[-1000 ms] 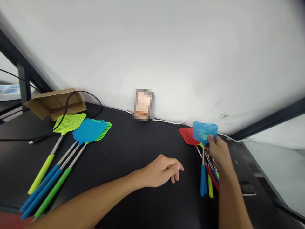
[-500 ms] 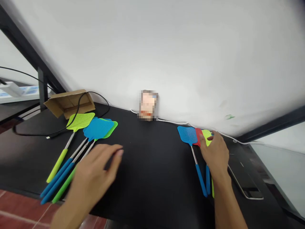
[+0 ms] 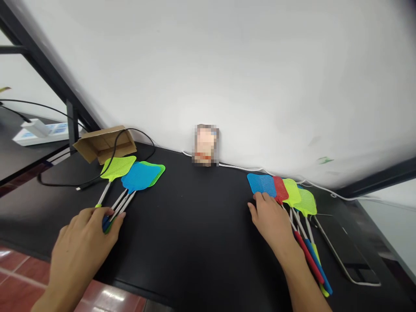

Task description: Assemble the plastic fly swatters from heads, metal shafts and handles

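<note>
head view: left hand [image 3: 82, 240] palm-down astride swatter handles [image 3: 106, 222]

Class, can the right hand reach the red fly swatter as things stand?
Probably yes: the right hand is close to the red fly swatter, though a blue swatter and a yellow-green swatter crowd its head.

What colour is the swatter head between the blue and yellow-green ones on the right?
That swatter head is red; it shows best in the head camera's view.
</note>
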